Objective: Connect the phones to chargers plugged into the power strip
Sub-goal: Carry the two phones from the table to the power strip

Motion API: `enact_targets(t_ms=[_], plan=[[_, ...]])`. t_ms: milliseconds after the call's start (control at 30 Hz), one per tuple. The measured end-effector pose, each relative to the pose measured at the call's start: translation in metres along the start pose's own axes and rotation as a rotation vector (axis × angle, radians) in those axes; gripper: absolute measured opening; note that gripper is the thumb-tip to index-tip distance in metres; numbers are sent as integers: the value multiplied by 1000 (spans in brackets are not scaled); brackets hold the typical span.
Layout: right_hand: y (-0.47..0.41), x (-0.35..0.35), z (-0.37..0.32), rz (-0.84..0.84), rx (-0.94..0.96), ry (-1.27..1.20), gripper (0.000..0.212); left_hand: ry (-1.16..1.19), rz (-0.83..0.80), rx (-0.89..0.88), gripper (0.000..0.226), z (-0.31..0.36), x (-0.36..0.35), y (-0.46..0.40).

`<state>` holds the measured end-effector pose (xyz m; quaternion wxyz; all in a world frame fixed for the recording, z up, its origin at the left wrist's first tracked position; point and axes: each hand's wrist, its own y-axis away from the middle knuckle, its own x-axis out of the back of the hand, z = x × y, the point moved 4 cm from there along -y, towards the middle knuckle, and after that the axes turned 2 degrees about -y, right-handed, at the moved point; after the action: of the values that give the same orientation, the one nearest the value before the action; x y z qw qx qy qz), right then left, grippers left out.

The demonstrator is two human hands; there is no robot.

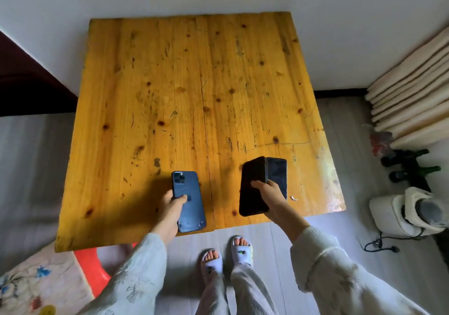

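We hold phones over near table (pixel 170 83) edge: left hand (pixel 170 207) grips blue phone (pixel 188 201); right hand (pixel 269 190) grips black phone (pixel 252 186), third phone (pixel 278 175) just behind. No power strip or chargers visible. Early step; next, set phones down, fetch chargers.

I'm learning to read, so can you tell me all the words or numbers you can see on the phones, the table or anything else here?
There are no words or numbers to read.
Blue phone: a small mark on its back, too blurred to read.
Two black phones: no text visible.
Wooden table: only scratches and knots.
Slippers: small decorations, no letters.
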<state>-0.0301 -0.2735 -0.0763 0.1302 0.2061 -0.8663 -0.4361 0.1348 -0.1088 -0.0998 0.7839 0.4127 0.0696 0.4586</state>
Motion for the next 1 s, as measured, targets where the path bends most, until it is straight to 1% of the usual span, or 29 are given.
enact_targets(t_ms=[67, 100, 167, 233, 267, 300, 367, 533, 667, 800, 1000], plan=[[21, 14, -4, -52, 13, -122, 16, 51, -55, -22, 8, 10, -4, 15], [32, 23, -5, -53, 39, -151, 11, 56, -82, -46, 6, 17, -8, 24], [57, 42, -4, -28, 89, -189, 8, 34, -132, -100, 6, 31, -19, 43], [85, 66, 1, 8, 135, -254, 7, -8, -225, -154, 5, 45, -35, 70], [99, 78, 3, 28, 159, -289, 7, -25, -287, -184, 8, 51, -46, 83], [110, 90, 6, 43, 180, -315, 8, -37, -341, -202, 11, 55, -55, 96], [139, 120, 16, 101, 228, -367, 12, -74, -464, -242, 9, 63, -78, 129], [216, 201, 57, 245, 331, -494, 17, -214, -767, -311, 10, 55, -139, 219], [277, 264, 113, 400, 427, -634, 19, -333, -919, -398, 8, 23, -184, 298], [342, 324, 188, 514, 494, -746, 20, -452, -1064, -450, 13, -32, -224, 384], [457, 412, 337, 738, 543, -887, 17, -643, -1284, -450, 14, -156, -280, 528]])
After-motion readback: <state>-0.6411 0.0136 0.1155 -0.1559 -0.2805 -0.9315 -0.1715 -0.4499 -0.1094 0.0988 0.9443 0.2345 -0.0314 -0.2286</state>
